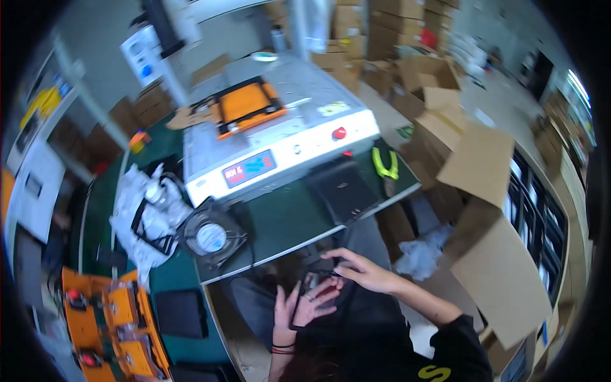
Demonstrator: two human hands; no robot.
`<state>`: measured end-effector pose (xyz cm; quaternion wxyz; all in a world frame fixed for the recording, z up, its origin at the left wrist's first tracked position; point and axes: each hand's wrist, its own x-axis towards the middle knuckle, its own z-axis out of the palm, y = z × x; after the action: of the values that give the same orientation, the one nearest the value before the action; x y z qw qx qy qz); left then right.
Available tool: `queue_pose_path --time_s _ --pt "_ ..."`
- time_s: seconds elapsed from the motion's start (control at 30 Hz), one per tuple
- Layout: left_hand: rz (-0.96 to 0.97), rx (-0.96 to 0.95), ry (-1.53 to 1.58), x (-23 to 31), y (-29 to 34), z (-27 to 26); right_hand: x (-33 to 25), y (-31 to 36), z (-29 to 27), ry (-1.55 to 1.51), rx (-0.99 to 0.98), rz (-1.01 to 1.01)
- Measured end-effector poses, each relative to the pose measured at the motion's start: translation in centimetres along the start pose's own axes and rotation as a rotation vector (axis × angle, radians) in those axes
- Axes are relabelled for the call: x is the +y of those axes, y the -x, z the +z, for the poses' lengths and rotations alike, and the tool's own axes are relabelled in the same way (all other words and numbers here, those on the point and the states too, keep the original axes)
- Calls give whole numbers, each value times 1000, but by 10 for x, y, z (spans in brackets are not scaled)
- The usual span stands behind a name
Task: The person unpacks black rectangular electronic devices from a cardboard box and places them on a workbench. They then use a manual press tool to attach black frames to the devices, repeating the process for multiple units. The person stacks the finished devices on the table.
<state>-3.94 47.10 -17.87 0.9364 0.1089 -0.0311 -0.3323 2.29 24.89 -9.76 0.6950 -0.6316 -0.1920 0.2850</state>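
In front of my lap, just below the near table edge, my left hand point(300, 307) is palm up with fingers spread, partly behind a dark, thin-edged frame-like piece point(296, 316). That hand appears to support the piece from beneath. My right hand point(364, 270) comes in from the right, with its thumb and fingers at the upper edge of the same piece. Its exact kind is hard to make out against my dark clothes. Dark bands circle my left wrist.
A grey machine point(286, 143) with a lit display carries an orange-and-black jig point(249, 105). A black fan point(213, 237), a plastic bag point(137, 213), a black flat case point(342, 191) and yellow-handled cutters point(386, 167) lie nearby. Orange fixtures point(121, 312) stand left; an open carton point(503, 274) stands right.
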Motion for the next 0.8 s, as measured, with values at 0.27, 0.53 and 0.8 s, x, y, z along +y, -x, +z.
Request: queue_pose_path --time_s 0.27,0.53,0.8 --pt "-321 68 -569 30 13 42 -32 14 -30 338 -514 -204" --pt "699 1061 -2282 255 -190 221 -56 53 -46 706 -408 -409" --pt "60 1435 -2361 327 -293 195 -82 88 -66 710 134 -475"
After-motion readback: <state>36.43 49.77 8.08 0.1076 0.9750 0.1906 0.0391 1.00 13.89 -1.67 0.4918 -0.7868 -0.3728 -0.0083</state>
